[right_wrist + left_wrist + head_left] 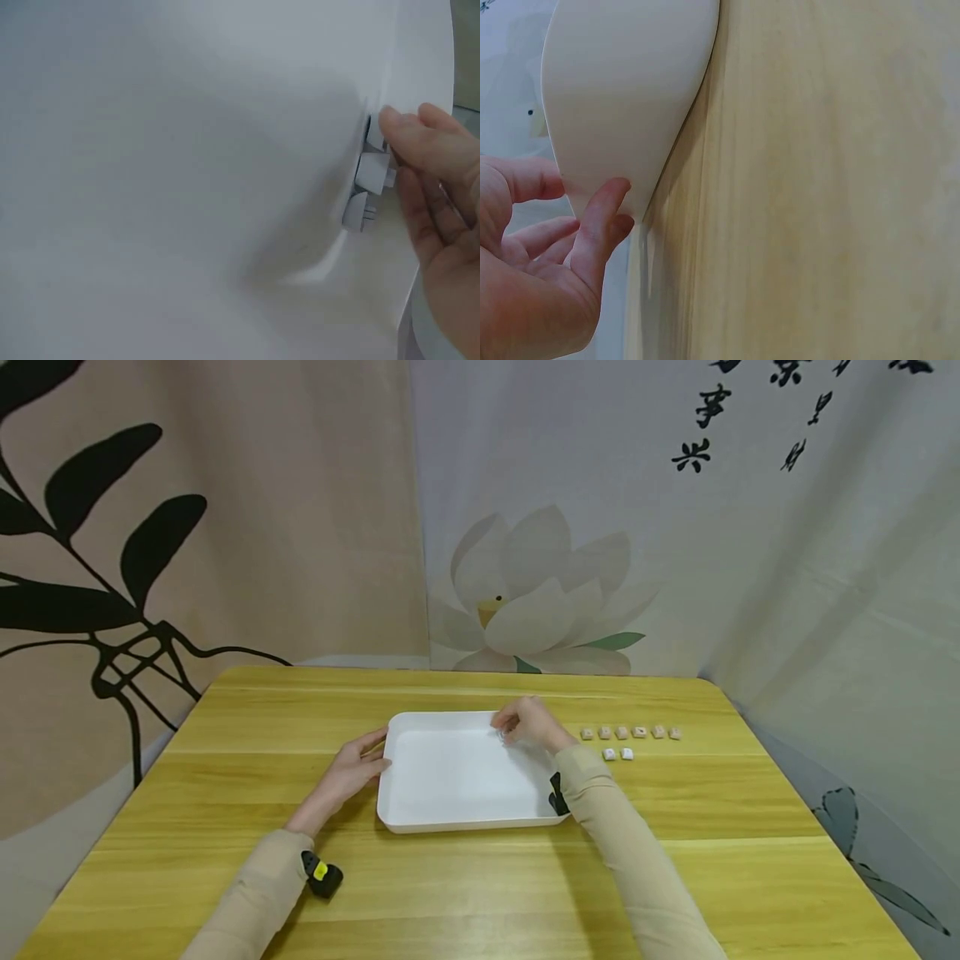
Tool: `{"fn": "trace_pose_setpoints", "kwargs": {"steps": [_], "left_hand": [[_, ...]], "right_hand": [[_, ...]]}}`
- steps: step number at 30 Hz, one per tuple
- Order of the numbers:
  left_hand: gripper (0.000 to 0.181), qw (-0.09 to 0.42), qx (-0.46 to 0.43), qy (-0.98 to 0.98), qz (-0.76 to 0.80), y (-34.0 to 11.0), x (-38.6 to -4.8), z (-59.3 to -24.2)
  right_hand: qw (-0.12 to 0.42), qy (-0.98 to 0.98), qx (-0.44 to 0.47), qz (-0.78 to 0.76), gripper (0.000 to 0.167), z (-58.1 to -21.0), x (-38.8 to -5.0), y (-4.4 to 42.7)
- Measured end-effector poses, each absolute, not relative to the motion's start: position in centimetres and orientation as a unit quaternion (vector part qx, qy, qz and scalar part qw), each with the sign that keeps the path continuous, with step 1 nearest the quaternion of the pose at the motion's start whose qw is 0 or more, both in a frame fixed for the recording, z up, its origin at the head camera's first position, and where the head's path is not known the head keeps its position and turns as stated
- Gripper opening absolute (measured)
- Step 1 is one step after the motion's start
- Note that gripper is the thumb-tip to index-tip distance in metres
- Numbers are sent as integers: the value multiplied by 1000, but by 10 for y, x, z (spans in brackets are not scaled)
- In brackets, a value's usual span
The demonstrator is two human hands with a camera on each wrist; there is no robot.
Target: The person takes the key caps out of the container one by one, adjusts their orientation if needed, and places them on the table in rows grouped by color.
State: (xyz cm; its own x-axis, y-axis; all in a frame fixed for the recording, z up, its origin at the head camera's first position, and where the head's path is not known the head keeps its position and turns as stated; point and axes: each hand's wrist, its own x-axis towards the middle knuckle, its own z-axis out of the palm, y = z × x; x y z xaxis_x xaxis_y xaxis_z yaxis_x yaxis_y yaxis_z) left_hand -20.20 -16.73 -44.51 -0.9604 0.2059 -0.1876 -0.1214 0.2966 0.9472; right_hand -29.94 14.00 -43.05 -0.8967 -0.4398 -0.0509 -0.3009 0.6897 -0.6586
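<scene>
A shallow white tray [457, 777] sits on the table. At its left end my left hand [358, 768] grips the side, and in the left wrist view the fingers [607, 196] lie against the tray's outer wall. Inside the tray, by its far right part, is my right hand [528, 724]. Its thumb and a finger pinch a small white keycap [375, 133] against the tray wall in the right wrist view. A second white keycap [372, 173] and a third keycap [355, 211] stand in line beside it. The held keycap is partly hidden by the fingertips.
To the right of the tray, several small beige keycaps [622, 732] form a row on the wooden table [420, 893]. Two white keycaps [627, 753] lie in front of that row. A printed curtain [337, 527] hangs behind the table.
</scene>
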Motion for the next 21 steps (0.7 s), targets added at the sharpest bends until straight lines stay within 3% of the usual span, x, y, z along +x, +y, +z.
{"fn": "trace_pose_setpoints", "kwargs": {"steps": [21], "left_hand": [[64,138,22,794,592,-167,-203,-446]], "right_hand": [[110,905,-210,-353,24,-429,-297,139]]}}
